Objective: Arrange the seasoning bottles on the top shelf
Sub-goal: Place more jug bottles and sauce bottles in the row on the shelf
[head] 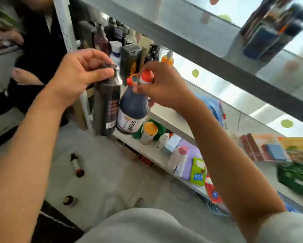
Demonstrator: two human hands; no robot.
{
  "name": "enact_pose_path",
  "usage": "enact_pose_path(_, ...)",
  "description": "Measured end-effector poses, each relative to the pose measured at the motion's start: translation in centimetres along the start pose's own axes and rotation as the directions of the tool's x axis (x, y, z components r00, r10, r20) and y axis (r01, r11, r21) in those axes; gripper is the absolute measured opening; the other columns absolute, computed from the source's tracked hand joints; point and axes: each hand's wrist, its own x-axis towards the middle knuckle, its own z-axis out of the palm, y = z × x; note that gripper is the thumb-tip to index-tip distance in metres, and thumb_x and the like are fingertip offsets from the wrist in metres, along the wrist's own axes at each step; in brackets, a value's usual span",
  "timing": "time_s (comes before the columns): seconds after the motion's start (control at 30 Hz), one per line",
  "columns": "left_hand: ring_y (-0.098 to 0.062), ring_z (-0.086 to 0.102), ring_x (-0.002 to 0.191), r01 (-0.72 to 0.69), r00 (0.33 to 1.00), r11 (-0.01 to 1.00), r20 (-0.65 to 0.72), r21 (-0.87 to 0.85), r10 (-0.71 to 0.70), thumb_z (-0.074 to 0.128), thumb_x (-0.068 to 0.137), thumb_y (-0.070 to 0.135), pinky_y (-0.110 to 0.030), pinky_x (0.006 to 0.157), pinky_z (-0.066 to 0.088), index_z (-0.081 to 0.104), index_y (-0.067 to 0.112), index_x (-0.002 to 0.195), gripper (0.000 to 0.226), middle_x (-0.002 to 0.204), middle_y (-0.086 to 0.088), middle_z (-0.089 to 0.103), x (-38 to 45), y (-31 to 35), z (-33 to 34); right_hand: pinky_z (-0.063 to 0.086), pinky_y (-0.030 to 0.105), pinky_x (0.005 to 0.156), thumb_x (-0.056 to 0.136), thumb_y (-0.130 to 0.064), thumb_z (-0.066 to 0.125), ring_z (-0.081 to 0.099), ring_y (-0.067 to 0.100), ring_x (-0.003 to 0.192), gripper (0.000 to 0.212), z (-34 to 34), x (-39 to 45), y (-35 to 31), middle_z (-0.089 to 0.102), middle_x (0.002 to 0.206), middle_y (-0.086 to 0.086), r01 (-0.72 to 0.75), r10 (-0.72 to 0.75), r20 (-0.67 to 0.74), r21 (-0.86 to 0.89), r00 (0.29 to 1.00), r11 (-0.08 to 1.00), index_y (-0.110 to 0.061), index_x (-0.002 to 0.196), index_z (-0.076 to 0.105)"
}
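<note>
1. Top shelf [182,37]: far, overhead; one cluster of bottles [273,30] already up at right.
2. Tall dark bottle [106,104]: gripped at the neck by my left hand [77,74].
3. Soy sauce bottle [133,109]: near centre, my right hand [163,88] pinching its red cap.
4. Two small bottles [77,164] on the floor, near left: unplaced, as I judge.

Two hands [80,74] hold two dark bottles [132,109]; two bottles [76,163] lie on the floor [103,172].
</note>
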Motion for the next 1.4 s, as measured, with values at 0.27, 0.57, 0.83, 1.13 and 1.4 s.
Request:
enact_pose_path(0.27, -0.015, 0.067, 0.104, -0.179, 0.983, 0.968, 0.008, -0.176, 0.183, 0.061, 0.092, 0.018, -0.023, 0.081, 0.053, 0.045, 0.021, 0.104, 0.020, 0.103, 0.002, 0.073, 7.5, 6.9, 4.2, 0.061, 0.035, 0.060, 0.066, -0.039, 0.080, 0.071, 0.014, 0.074, 0.036, -10.9, 1.6, -2.6, 0.068, 0.095, -0.003, 0.010, -0.034, -0.294, -0.083, 0.955, 0.997, -0.022, 0.096, 0.068)
enact_pose_path(0.57, -0.017, 0.070, 0.088, -0.275, 0.953, 0.875, 0.007, -0.399, 0.303, 0.062, 0.091, 0.009, -0.036, 0.081, 0.055, 0.043, 0.015, 0.091, 0.020, 0.080, 0.006, 0.074, 16.3, 12.1, 6.9, 0.055, 0.028, 0.064, 0.067, -0.036, 0.084, 0.070, 0.009, 0.076, 0.035, -16.9, 5.8, -2.6, 0.069, 0.091, -0.008, 0.001, -0.027, -0.420, -0.061, 0.907, 0.998, -0.021, 0.096, 0.072)
enact_pose_path(0.83, -0.026, 0.068, 0.095, -0.255, 0.944, 0.804, 0.041, -0.537, 0.327, 0.059, 0.091, 0.005, -0.045, 0.092, 0.051, 0.045, 0.013, 0.084, 0.018, 0.085, -0.005, 0.073, 27.2, 11.6, 7.6, 0.062, 0.046, 0.068, 0.058, -0.039, 0.084, 0.073, 0.017, 0.074, 0.028, -20.2, 13.7, -0.3, 0.071, 0.089, -0.005, 0.004, -0.005, -0.530, -0.004, 0.848, 1.000, -0.029, 0.077, 0.067)
enact_pose_path(1.13, -0.027, 0.066, 0.094, -0.269, 0.888, 0.755, 0.149, -0.597, 0.434, 0.056, 0.091, 0.001, -0.038, 0.088, 0.050, 0.044, 0.015, 0.084, 0.020, 0.093, -0.010, 0.073, 35.9, 11.5, 7.7, 0.062, 0.034, 0.068, 0.072, -0.033, 0.083, 0.070, 0.005, 0.067, 0.020, -22.7, 18.8, -1.1, 0.070, 0.079, -0.013, -0.079, 0.016, -0.653, -0.068, 0.758, 0.995, -0.024, 0.081, 0.068)
enact_pose_path(1.4, -0.022, 0.064, 0.094, -0.112, 0.871, 0.819, 0.340, -0.563, 0.353, 0.056, 0.091, 0.006, -0.030, 0.079, 0.054, 0.047, 0.018, 0.085, 0.016, 0.096, -0.007, 0.073, 40.2, 6.4, 8.7, 0.061, 0.041, 0.061, 0.071, -0.032, 0.082, 0.069, 0.009, 0.050, 0.028, -22.5, 22.7, 3.3, 0.070, 0.061, -0.009, -0.272, 0.226, -0.688, 0.043, 0.689, 0.961, -0.031, 0.094, 0.067)
